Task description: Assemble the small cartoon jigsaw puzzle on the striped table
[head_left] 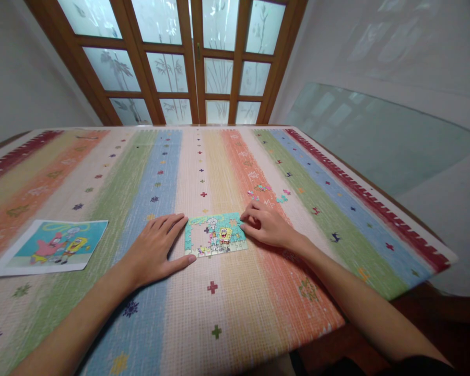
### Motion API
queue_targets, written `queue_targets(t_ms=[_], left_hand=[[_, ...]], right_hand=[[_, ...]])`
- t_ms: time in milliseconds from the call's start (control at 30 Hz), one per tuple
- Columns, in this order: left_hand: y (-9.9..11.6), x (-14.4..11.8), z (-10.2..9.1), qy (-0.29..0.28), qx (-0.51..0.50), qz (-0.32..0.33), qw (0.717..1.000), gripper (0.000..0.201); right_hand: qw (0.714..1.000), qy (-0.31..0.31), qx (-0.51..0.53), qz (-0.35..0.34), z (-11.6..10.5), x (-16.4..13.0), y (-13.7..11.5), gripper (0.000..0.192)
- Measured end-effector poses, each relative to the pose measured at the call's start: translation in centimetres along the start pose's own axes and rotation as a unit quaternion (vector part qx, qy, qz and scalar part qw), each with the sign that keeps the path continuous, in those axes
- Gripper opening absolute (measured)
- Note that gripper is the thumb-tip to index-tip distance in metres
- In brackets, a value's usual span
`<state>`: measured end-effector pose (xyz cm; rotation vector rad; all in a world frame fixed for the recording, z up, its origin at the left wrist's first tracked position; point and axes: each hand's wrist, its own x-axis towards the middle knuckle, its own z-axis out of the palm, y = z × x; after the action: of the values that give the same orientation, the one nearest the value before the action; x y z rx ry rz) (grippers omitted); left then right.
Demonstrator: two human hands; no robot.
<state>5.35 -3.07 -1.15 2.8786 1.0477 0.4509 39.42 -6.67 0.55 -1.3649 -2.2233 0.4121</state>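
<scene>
A small jigsaw puzzle (226, 236) lies flat on the striped tablecloth, showing a yellow square cartoon character on a teal background. Tablecloth shows through gaps in its left and middle parts, and a small one near the upper right. My left hand (151, 250) rests at the puzzle's left side, thumb and fingers spread apart, fingertips at its edge. At the upper right edge is my right hand (269, 225), its fingers curled and pinched together. Whatever they hold, if anything, is hidden. Loose puzzle pieces (284, 197) lie just beyond the right hand.
To the left lies a printed reference picture (62, 246) of cartoon characters on white paper. The patterned tablecloth (203, 324) covers the table. Past the far edge stand wooden doors (198, 68) with frosted panes; a glass panel (360, 136) leans along the right wall.
</scene>
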Motion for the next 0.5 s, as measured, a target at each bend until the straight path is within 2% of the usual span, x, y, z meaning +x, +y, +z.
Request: queue_targets(t_ms=[167,333,500], left_hand=[[-0.03,-0.04,0.01,-0.005,0.003,0.001,1.000,0.083],[-0.09,-0.05,0.05,-0.005,0.009,0.009,1.000,0.083],[-0.03,-0.02,-0.04,-0.004,0.007,0.005,1.000,0.083]], right_hand=[[0.998,-0.024,0.047,-0.018,-0.36,0.03,0.21,0.019],[1.000,0.008,0.017,-0.021,-0.67,-0.02,0.36,0.005],[1.000,-0.014,-0.002,-0.013,-0.70,-0.09,0.38,0.004]])
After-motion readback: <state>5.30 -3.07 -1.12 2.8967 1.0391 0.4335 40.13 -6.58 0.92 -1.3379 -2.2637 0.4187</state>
